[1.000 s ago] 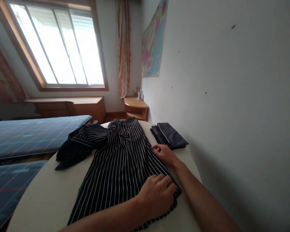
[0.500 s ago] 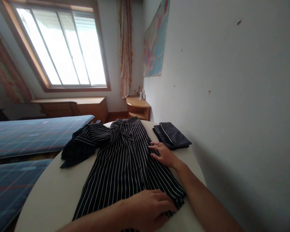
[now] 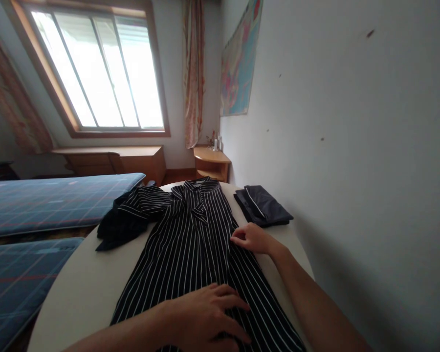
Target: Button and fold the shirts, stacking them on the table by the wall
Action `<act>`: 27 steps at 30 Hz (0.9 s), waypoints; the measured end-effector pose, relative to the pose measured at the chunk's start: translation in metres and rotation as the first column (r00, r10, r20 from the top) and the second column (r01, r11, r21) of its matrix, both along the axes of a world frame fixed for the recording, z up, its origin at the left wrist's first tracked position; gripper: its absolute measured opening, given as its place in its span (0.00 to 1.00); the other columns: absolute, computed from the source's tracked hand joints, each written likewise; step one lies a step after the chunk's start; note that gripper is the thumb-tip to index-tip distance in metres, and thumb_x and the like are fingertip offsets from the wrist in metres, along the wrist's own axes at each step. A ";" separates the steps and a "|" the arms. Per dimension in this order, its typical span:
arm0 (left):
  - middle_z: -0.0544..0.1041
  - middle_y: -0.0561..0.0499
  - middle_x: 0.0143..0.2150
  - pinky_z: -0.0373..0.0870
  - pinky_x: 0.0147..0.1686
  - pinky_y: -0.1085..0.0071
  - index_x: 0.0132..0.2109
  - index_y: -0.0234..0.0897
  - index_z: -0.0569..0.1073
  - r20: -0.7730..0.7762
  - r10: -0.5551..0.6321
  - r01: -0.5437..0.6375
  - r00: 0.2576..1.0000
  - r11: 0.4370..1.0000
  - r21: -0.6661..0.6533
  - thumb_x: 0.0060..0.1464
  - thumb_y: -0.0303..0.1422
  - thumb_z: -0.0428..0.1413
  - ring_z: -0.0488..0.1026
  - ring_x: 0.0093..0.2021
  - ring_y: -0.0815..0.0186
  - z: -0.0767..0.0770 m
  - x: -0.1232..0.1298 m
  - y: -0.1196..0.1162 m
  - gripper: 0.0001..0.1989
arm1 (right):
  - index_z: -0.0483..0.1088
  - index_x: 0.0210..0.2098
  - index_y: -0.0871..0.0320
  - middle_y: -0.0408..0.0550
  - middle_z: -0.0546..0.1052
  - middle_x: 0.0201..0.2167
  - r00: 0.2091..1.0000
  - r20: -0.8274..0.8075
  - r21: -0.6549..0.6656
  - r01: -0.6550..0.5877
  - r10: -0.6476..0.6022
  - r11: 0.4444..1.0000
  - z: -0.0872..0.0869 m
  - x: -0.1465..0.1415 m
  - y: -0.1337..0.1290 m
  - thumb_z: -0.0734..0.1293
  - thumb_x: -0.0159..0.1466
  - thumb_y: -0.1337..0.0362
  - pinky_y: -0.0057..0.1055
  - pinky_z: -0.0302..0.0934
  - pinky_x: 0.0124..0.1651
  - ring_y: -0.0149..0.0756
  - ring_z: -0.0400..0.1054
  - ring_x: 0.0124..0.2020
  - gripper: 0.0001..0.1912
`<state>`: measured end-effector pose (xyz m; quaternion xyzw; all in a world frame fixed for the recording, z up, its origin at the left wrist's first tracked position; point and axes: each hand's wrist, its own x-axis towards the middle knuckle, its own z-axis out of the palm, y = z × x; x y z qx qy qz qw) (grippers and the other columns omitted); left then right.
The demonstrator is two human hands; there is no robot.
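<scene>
A long black shirt dress with white stripes lies spread on a round white table, its collar at the far edge. One sleeve sticks out to the left, lying against a bunched dark cloth. My left hand rests on the lower part of the dress with its fingers apart and bent. Farther up, at the right side of the dress, my right hand has thumb and fingers pinched together on the fabric. The bottom of the dress runs out of view.
A folded dark garment lies at the table's right rim, close to the white wall. Left of the table are blue plaid mattresses. A wooden corner shelf and a desk stand beyond.
My right hand's stretched fingers have closed into a pinch. My left hand has shifted left, and the lower right part of the dress now extends farther toward me. The view has turned slightly left.
</scene>
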<state>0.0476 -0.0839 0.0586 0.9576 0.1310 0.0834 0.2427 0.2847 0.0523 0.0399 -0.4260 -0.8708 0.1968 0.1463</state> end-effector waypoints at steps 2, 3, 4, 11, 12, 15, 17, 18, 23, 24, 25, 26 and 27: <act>0.75 0.50 0.58 0.67 0.59 0.64 0.56 0.46 0.74 0.027 -0.114 0.116 0.993 0.986 -0.118 0.65 0.33 0.50 0.72 0.57 0.62 0.005 -0.001 -0.003 0.16 | 0.78 0.29 0.60 0.44 0.77 0.22 0.999 0.010 -0.046 -0.032 0.033 0.998 0.001 -0.001 -0.002 0.63 0.66 0.54 0.26 0.54 0.28 0.30 0.66 0.23 0.19; 0.78 0.50 0.54 0.68 0.57 0.67 0.57 0.44 0.74 0.045 -0.131 0.137 0.990 0.978 -0.160 0.65 0.30 0.49 0.74 0.55 0.64 0.006 -0.001 -0.002 0.16 | 0.77 0.27 0.61 0.44 0.76 0.21 1.000 0.007 -0.036 -0.029 0.029 0.999 0.000 -0.001 -0.002 0.64 0.66 0.54 0.26 0.53 0.28 0.29 0.65 0.22 0.19; 0.79 0.51 0.51 0.70 0.55 0.70 0.56 0.43 0.74 0.062 -0.108 0.117 0.992 0.977 -0.176 0.65 0.28 0.49 0.75 0.52 0.65 0.006 -0.002 0.000 0.17 | 0.76 0.27 0.61 0.44 0.75 0.21 1.000 -0.005 -0.007 -0.006 0.006 1.000 -0.001 -0.002 -0.001 0.64 0.65 0.55 0.26 0.52 0.28 0.29 0.65 0.23 0.18; 0.76 0.50 0.53 0.71 0.47 0.67 0.50 0.43 0.74 0.088 0.276 -0.287 0.957 0.944 0.164 0.61 0.24 0.49 0.73 0.50 0.63 -0.021 -0.016 0.043 0.15 | 0.74 0.46 0.58 0.47 0.78 0.35 0.968 -0.172 0.118 0.203 -0.181 0.972 -0.020 -0.006 0.012 0.65 0.65 0.61 0.28 0.60 0.39 0.34 0.70 0.34 0.12; 0.75 0.50 0.54 0.71 0.48 0.66 0.50 0.43 0.74 0.090 0.289 -0.301 0.953 0.934 0.193 0.60 0.23 0.49 0.72 0.51 0.62 -0.025 -0.017 0.048 0.16 | 0.74 0.47 0.58 0.47 0.78 0.36 0.968 -0.174 0.123 0.204 -0.181 0.971 -0.023 -0.006 0.014 0.64 0.65 0.62 0.29 0.61 0.40 0.34 0.71 0.35 0.13; 0.76 0.52 0.53 0.70 0.50 0.66 0.50 0.43 0.73 0.106 0.300 -0.315 0.948 0.930 0.192 0.58 0.20 0.48 0.71 0.50 0.63 -0.032 -0.021 0.055 0.18 | 0.73 0.48 0.59 0.49 0.78 0.40 0.964 -0.179 0.158 0.225 -0.196 0.962 -0.026 -0.009 0.022 0.63 0.66 0.64 0.30 0.62 0.47 0.36 0.72 0.41 0.13; 0.76 0.53 0.51 0.68 0.51 0.66 0.50 0.43 0.72 0.116 0.288 -0.303 0.951 0.941 0.152 0.55 0.18 0.48 0.71 0.50 0.64 -0.034 -0.022 0.056 0.21 | 0.73 0.48 0.60 0.51 0.77 0.44 0.960 -0.160 0.191 0.259 -0.230 0.947 -0.025 -0.014 0.030 0.63 0.66 0.66 0.31 0.61 0.51 0.37 0.71 0.45 0.12; 0.77 0.54 0.51 0.68 0.52 0.66 0.51 0.43 0.72 0.117 0.281 -0.295 0.953 0.946 0.133 0.52 0.17 0.48 0.71 0.50 0.65 -0.033 -0.022 0.056 0.23 | 0.73 0.47 0.60 0.52 0.77 0.45 0.957 -0.137 0.202 0.279 -0.254 0.939 -0.024 -0.017 0.036 0.63 0.66 0.66 0.31 0.61 0.53 0.37 0.71 0.46 0.12; 0.76 0.55 0.51 0.66 0.53 0.66 0.50 0.44 0.72 0.117 0.274 -0.283 0.955 0.956 0.072 0.46 0.16 0.50 0.70 0.50 0.65 -0.034 -0.023 0.054 0.26 | 0.71 0.51 0.61 0.54 0.77 0.49 0.898 0.046 0.229 0.417 -0.438 0.879 -0.013 -0.034 0.081 0.63 0.67 0.64 0.29 0.61 0.52 0.39 0.72 0.49 0.15; 0.76 0.55 0.51 0.66 0.53 0.66 0.49 0.44 0.72 0.116 0.281 -0.289 0.953 0.955 0.066 0.48 0.17 0.50 0.70 0.50 0.65 -0.034 -0.023 0.054 0.24 | 0.71 0.52 0.61 0.54 0.76 0.50 0.877 0.088 0.246 0.440 -0.472 0.864 -0.010 -0.037 0.091 0.63 0.67 0.63 0.29 0.61 0.52 0.39 0.72 0.49 0.16; 0.76 0.56 0.51 0.66 0.52 0.66 0.47 0.44 0.72 0.114 0.290 -0.298 0.950 0.952 0.065 0.50 0.18 0.51 0.70 0.50 0.65 -0.034 -0.023 0.054 0.21 | 0.70 0.53 0.61 0.55 0.76 0.51 0.858 0.129 0.263 0.454 -0.497 0.851 -0.007 -0.039 0.102 0.62 0.68 0.63 0.29 0.61 0.52 0.39 0.72 0.50 0.16; 0.76 0.56 0.51 0.66 0.51 0.66 0.46 0.44 0.72 0.110 0.298 -0.306 0.948 0.949 0.068 0.52 0.19 0.51 0.70 0.50 0.65 -0.035 -0.023 0.054 0.18 | 0.70 0.53 0.61 0.55 0.76 0.52 0.842 0.164 0.276 0.460 -0.513 0.844 -0.005 -0.042 0.112 0.62 0.68 0.62 0.29 0.61 0.52 0.39 0.71 0.51 0.17; 0.77 0.56 0.50 0.66 0.50 0.65 0.44 0.44 0.72 0.104 0.305 -0.313 0.947 0.947 0.075 0.54 0.21 0.52 0.71 0.49 0.64 -0.035 -0.023 0.054 0.14 | 0.70 0.53 0.61 0.56 0.76 0.52 0.830 0.194 0.285 0.462 -0.523 0.840 -0.003 -0.044 0.122 0.62 0.68 0.62 0.29 0.61 0.52 0.40 0.71 0.51 0.17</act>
